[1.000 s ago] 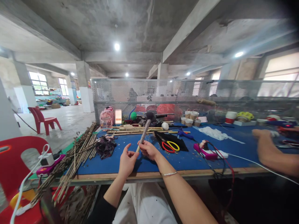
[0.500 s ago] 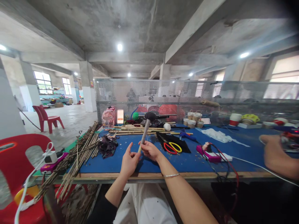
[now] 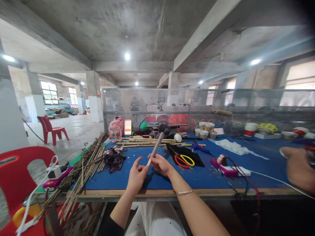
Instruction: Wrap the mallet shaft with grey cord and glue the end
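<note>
A thin stick [image 3: 157, 146], wrapped in greyish material with a bare pale lower end, leans up and to the right between my hands. Its upper end overlaps a dark, fluffy bundle [image 3: 166, 131]; I cannot tell whether the two are joined. My left hand [image 3: 137, 176] pinches the bare lower end, its index finger raised. Just above that, my right hand [image 3: 160, 165] is closed around the wrapped part. Right of my hands, scissors [image 3: 185, 161] with one red and one yellow handle lie on black cloth [image 3: 198, 159]. Dark crumpled fabric [image 3: 114, 160] lies to the left.
Dry twigs [image 3: 85, 178] overhang the left front edge of the blue table [image 3: 110, 182]. Bamboo sticks [image 3: 137, 143] and a white ball [image 3: 177, 138] lie behind. A blue glue gun [image 3: 200, 147] and purple power strip [image 3: 227, 168] sit right; another person's arm [image 3: 299, 170] is farther right.
The view has shifted, so the table sits lower in the picture. The stick's upper end has swung right and down; both hands keep their hold on it.
</note>
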`<move>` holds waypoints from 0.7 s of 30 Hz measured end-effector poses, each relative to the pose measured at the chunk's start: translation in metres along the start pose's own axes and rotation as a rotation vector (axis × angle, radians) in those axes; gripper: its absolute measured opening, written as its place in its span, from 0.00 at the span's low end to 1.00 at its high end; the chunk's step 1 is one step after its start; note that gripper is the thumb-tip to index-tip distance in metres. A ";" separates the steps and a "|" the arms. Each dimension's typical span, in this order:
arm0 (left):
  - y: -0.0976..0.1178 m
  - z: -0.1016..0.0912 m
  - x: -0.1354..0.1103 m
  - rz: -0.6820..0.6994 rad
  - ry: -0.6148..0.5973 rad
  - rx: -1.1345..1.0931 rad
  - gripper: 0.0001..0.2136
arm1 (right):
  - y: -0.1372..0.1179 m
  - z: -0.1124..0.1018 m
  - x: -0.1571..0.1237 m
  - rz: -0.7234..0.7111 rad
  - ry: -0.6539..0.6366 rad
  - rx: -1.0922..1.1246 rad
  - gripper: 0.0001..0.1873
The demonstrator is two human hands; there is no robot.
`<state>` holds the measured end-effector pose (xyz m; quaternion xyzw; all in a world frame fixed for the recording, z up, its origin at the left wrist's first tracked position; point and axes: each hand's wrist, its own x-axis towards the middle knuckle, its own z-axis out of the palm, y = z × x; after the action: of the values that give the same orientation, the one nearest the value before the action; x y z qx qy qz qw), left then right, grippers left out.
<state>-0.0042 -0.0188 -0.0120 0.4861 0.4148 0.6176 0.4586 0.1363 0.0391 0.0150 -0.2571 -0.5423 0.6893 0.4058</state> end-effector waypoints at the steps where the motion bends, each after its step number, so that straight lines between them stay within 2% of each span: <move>1: 0.002 0.000 -0.001 -0.027 -0.023 -0.015 0.39 | 0.000 0.000 -0.001 0.006 -0.007 0.006 0.21; 4: 0.005 0.001 -0.004 -0.057 -0.058 0.021 0.34 | 0.000 0.001 0.000 0.018 -0.005 -0.018 0.21; 7: 0.003 0.003 -0.005 0.057 0.004 0.130 0.27 | 0.003 0.001 0.002 0.016 0.009 -0.067 0.22; 10: 0.000 0.004 -0.005 0.112 0.050 0.114 0.32 | 0.003 0.001 0.003 0.007 -0.001 -0.065 0.22; 15: 0.006 0.004 -0.007 -0.047 -0.036 -0.025 0.45 | 0.002 0.001 0.001 0.013 -0.053 -0.023 0.22; 17: 0.007 0.005 -0.007 -0.050 -0.047 -0.008 0.43 | 0.004 0.000 0.002 0.011 -0.036 -0.049 0.22; 21: 0.002 0.006 -0.006 0.082 0.070 0.079 0.40 | 0.006 0.000 0.004 0.000 0.014 -0.104 0.22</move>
<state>0.0025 -0.0242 -0.0106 0.4985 0.4342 0.6357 0.3986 0.1326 0.0419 0.0094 -0.2825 -0.5746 0.6583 0.3959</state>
